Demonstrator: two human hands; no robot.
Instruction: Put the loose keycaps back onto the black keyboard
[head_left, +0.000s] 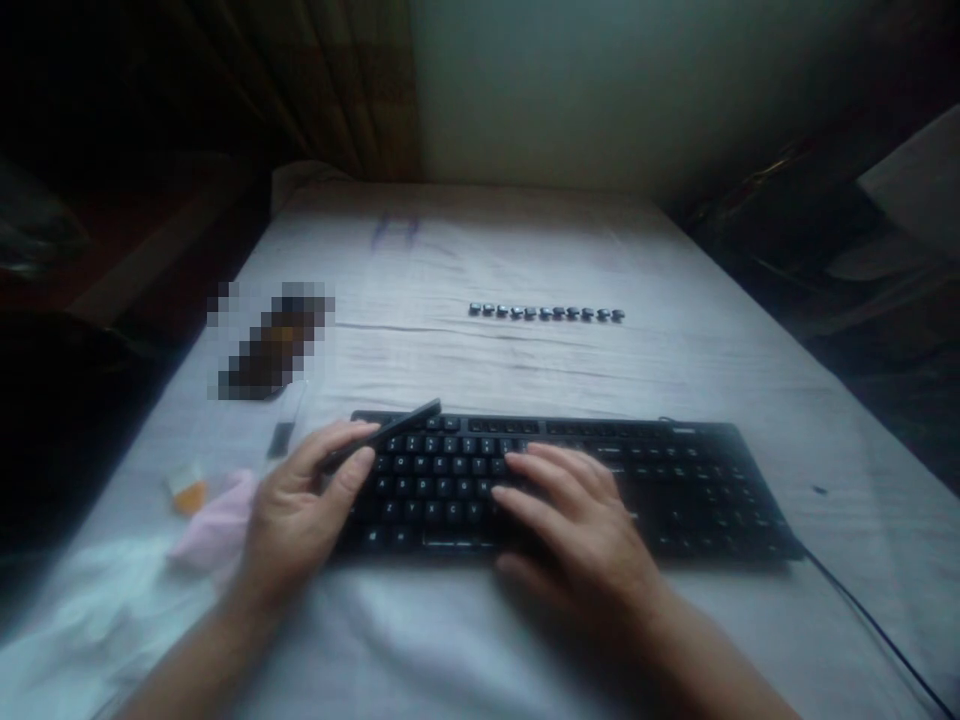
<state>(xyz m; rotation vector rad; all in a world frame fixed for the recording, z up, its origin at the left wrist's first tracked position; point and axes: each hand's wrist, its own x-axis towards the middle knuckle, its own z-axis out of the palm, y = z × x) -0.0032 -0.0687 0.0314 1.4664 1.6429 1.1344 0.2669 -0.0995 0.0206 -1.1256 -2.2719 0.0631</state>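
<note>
A black keyboard [442, 488] lies across the cloth in front of me. My left hand [300, 500] is closed around a dark, slim, flat stick [409, 420] at the keyboard's left end. The stick's free end points up and right over the top row; its kind does not show. My right hand [574, 505] rests over the middle keys, fingers spread and holding nothing visible. It hides part of the letter keys. Beyond the keyboard, several small dark keycaps [545, 313] stand in a line. Parts of the keyboard's top row look bare of caps.
A pale sheet [420, 280] covers the surface. To the left are a pixelated dark thing [274, 345], a pink cloth [217, 525] and a small orange-and-white item [187, 492]. The keyboard's cable [862, 610] runs off at lower right. A wall [540, 90] closes the far side.
</note>
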